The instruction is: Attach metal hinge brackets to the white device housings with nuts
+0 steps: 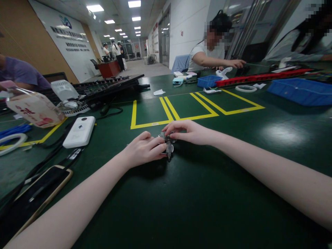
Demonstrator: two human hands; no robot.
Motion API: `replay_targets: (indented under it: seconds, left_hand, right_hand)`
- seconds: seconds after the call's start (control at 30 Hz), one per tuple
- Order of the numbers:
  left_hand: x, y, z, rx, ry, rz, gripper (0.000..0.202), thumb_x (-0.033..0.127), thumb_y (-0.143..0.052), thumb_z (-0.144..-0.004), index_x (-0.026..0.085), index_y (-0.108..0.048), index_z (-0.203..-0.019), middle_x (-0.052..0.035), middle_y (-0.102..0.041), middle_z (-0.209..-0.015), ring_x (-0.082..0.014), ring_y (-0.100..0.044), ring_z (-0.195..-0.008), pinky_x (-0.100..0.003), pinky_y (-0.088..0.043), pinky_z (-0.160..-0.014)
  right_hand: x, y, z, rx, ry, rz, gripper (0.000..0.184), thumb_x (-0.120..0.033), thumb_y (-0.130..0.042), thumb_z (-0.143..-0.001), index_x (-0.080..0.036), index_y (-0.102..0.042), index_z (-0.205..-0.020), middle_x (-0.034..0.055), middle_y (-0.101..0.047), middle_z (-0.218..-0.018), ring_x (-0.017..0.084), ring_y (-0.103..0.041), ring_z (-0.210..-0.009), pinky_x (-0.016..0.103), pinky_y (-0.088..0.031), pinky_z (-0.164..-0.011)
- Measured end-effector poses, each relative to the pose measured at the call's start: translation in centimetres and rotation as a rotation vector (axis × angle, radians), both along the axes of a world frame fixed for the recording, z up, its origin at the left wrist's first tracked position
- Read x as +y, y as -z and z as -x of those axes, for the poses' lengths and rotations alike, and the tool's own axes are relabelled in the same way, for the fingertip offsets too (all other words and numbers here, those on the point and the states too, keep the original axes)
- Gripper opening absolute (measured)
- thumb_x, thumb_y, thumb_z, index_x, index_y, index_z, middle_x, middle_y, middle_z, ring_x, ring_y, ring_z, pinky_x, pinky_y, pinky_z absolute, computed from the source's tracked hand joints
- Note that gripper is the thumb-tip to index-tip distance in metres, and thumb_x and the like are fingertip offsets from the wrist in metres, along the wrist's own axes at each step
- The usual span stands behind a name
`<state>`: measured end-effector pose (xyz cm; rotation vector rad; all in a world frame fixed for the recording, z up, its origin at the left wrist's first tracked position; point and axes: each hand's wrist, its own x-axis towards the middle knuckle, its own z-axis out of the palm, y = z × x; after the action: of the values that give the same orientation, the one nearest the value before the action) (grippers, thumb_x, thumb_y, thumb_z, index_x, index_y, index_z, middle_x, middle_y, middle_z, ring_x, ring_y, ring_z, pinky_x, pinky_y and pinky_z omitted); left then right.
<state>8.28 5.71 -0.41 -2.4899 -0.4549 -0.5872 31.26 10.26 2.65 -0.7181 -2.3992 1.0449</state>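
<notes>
Both my hands meet over a small grey metal part with a short pin-like end (169, 149), low above the green table (197, 193). My left hand (145, 148) grips it from the left, fingers closed around its side. From the right, the fingertips of my right hand (185, 131) pinch its upper portion. Fingers hide much of the part, so its exact kind cannot be made out. Beyond my hands, yellow tape (153, 123) marks out box shapes on the tabletop.
At left lie a white power bank (80, 132), a phone (38, 197), black cables and a tilted plastic package (36, 107). Blue trays (301, 90) and a red strip (259, 76) are at the far right. A person in white (207, 55) reaches across the far side.
</notes>
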Motion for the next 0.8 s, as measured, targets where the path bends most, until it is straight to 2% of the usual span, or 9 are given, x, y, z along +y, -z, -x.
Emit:
replay_targets:
  seconds: [0.2,0.33,0.5,0.63,0.8]
  left_hand:
    - [0.0,0.0,0.0,0.002,-0.011,-0.042,0.017,0.033,-0.050,-0.094,0.018,-0.053,-0.100,-0.0039,-0.070,-0.102,-0.0120,-0.061,-0.071,-0.030,-0.036,-0.069]
    - [0.0,-0.1,0.0,0.010,0.006,-0.057,0.018,0.032,-0.050,-0.093,0.016,-0.054,-0.101,-0.0046,-0.070,-0.103,-0.0127,-0.061,-0.072,-0.030,-0.036,-0.069]
    - [0.0,0.1,0.0,0.014,0.002,-0.097,0.018,0.032,-0.052,-0.093,0.018,-0.055,-0.103,-0.0044,-0.069,-0.106,-0.0126,-0.061,-0.070,-0.030,-0.036,-0.069]
    - [-0.1,0.1,0.1,-0.017,-0.031,-0.066,0.017,0.030,-0.051,-0.094,0.019,-0.055,-0.106,-0.0050,-0.068,-0.110,-0.0136,-0.065,-0.076,-0.031,-0.036,-0.074]
    - [0.0,-0.1,0.1,-0.123,-0.046,0.056,0.018,0.030,-0.051,-0.094,0.018,-0.055,-0.107,-0.0062,-0.069,-0.109,-0.0158,-0.066,-0.087,-0.032,-0.037,-0.080]
  right_hand:
    - [-0.1,-0.3,-0.2,0.000,-0.021,-0.111,0.018,-0.024,-0.055,-0.087,-0.017,-0.067,-0.098,0.0065,-0.065,-0.108,0.018,-0.060,-0.100,0.035,-0.047,-0.090]
    - [-0.1,-0.5,-0.3,0.004,-0.053,-0.125,0.017,-0.023,-0.055,-0.087,-0.018,-0.067,-0.098,0.0065,-0.061,-0.114,0.018,-0.057,-0.106,0.035,-0.046,-0.091]
    - [0.0,-0.7,-0.5,0.003,-0.044,-0.082,0.017,-0.025,-0.056,-0.086,-0.019,-0.067,-0.097,0.0068,-0.057,-0.121,0.018,-0.055,-0.111,0.035,-0.045,-0.093]
    - [0.0,-1.0,-0.6,-0.002,-0.014,-0.029,0.018,-0.027,-0.056,-0.086,-0.018,-0.067,-0.098,0.0071,-0.058,-0.120,0.020,-0.055,-0.109,0.035,-0.046,-0.090]
    - [0.2,0.2,-0.2,0.085,0.023,0.192,0.022,-0.029,-0.058,-0.085,-0.017,-0.061,-0.103,0.0062,-0.064,-0.108,0.017,-0.061,-0.093,0.035,-0.049,-0.084]
